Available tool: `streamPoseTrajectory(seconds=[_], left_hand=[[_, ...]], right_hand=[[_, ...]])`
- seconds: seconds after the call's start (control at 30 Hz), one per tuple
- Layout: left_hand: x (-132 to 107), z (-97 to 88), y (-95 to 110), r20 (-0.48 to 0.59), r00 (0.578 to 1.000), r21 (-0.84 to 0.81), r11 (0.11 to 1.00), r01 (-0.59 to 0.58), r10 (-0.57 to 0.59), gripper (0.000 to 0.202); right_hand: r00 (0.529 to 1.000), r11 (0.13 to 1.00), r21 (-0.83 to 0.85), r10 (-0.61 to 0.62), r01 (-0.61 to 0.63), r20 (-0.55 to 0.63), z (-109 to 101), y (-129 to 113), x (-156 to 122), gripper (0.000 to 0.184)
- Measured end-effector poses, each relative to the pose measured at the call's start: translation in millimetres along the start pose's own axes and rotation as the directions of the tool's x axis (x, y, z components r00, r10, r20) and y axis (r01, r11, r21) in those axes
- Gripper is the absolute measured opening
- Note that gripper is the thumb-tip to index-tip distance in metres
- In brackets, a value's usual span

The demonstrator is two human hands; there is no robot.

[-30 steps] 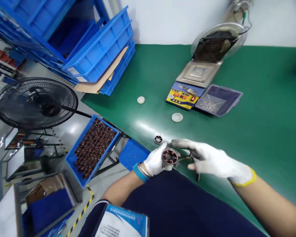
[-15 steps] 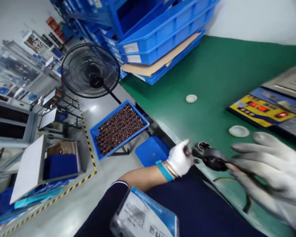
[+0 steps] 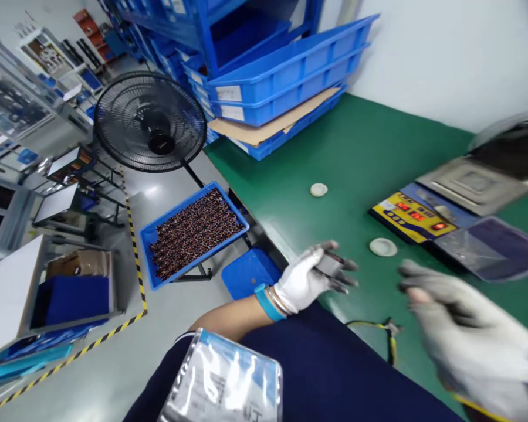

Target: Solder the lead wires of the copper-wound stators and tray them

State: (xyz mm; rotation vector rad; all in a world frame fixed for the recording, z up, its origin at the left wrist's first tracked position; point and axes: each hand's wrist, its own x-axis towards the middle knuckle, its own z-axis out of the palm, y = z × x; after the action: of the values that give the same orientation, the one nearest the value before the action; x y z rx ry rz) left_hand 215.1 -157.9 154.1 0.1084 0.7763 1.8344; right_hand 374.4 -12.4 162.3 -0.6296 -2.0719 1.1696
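Note:
My left hand (image 3: 301,281), in a white glove with dark-stained fingertips, is closed around a small grey cylindrical part (image 3: 330,265) with a dark end, just over the bench edge. To the right, my right hand (image 3: 470,334), gloved and with the thumb tip bare, is raised over the green bench top (image 3: 356,158). Its fingers are curled toward the thumb; blur hides whether anything small sits between them. Pliers (image 3: 392,337) with yellow-and-black handles lie on the bench between the hands. Two white round dishes (image 3: 382,247) rest farther back.
A scale (image 3: 416,220) with a yellow panel and red digits stands at right. Stacked blue bins (image 3: 286,88) occupy the bench's far end. Left of the bench are a black fan (image 3: 152,123), a blue tray (image 3: 145,246) of small copper-and-black parts and a blue stool (image 3: 250,272).
My right hand has moved away from the dark parts at my left hand. The left hand has turned, showing the grey part in its fingers. The camera view has shifted.

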Motion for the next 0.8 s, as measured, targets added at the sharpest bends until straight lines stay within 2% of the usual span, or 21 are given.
streamPoseTrajectory(seconds=[0.03,0.1,0.13,0.17,0.23,0.3,0.4,0.47,0.53,0.6,0.67,0.7,0.73,0.8], left_hand=[[2.2,3.8,-2.3,-0.059,0.995,0.028,0.996,-0.08,0.082,0.063],[6.9,11.4,-9.9,-0.14,0.954,0.169,0.955,-0.242,0.266,0.062],[9.1,14.2,-14.5,-0.14,0.929,0.271,0.915,-0.297,0.343,0.063],[11.2,15.9,-19.2,-0.111,0.909,0.385,0.861,-0.333,0.401,0.063],[15.1,15.6,-27.5,0.01,0.889,0.606,0.704,-0.37,0.458,0.063],[19.2,11.5,-33.6,0.186,0.882,0.758,0.507,-0.41,0.434,0.064],[25.3,4.5,-40.2,0.409,0.855,0.836,0.244,-0.491,0.319,0.072],[28.7,1.3,-44.5,0.488,0.833,0.834,0.143,-0.533,0.259,0.078],[31.8,-3.0,-49.1,0.513,0.828,0.829,0.116,-0.546,0.228,0.082],[35.9,-12.1,-53.1,0.453,0.861,0.855,0.16,-0.493,0.231,0.08],[41.4,-28.0,-55.8,0.256,0.911,0.91,0.237,-0.34,0.324,0.072],[44.3,-38.3,-56.5,0.134,0.913,0.927,0.276,-0.253,0.386,0.067],[46.9,-49.7,-56.7,0.02,0.895,0.936,0.306,-0.174,0.446,0.063],[50.4,-73.4,-56.5,-0.115,0.848,0.941,0.33,-0.074,0.518,0.058]], right_hand=[[0.999,1.0,-0.022,0.001,0.0,0.033,11.1,-5.2,-5.0,0.007],[0.99,0.996,-0.057,0.081,-0.075,0.116,34.4,-9.0,-10.9,0.032],[0.974,0.987,-0.061,0.156,-0.148,0.166,44.9,-7.4,-11.6,0.045],[0.95,0.969,-0.044,0.248,-0.244,0.188,53.8,-4.0,-11.3,0.056],[0.888,0.89,0.116,0.416,-0.442,0.194,65.9,6.0,-8.9,0.065],[0.845,0.772,0.343,0.501,-0.534,0.187,70.7,16.3,-6.9,0.065],[0.819,0.636,0.543,0.54,-0.548,0.194,66.5,28.8,-8.1,0.064],[0.796,0.572,0.592,0.565,-0.567,0.217,56.2,37.0,-10.5,0.065],[0.766,0.505,0.629,0.596,-0.591,0.242,40.1,48.8,-10.5,0.065],[0.727,0.446,0.646,0.635,-0.619,0.259,20.7,66.7,-4.8,0.064],[0.682,0.39,0.651,0.678,-0.651,0.275,2.5,91.2,7.7,0.065],[0.655,0.364,0.647,0.699,-0.67,0.286,-4.6,105.0,15.8,0.064],[0.626,0.339,0.637,0.721,-0.693,0.297,-10.0,119.3,24.5,0.061],[0.561,0.299,0.602,0.769,-0.74,0.307,-15.2,146.8,41.5,0.047]])
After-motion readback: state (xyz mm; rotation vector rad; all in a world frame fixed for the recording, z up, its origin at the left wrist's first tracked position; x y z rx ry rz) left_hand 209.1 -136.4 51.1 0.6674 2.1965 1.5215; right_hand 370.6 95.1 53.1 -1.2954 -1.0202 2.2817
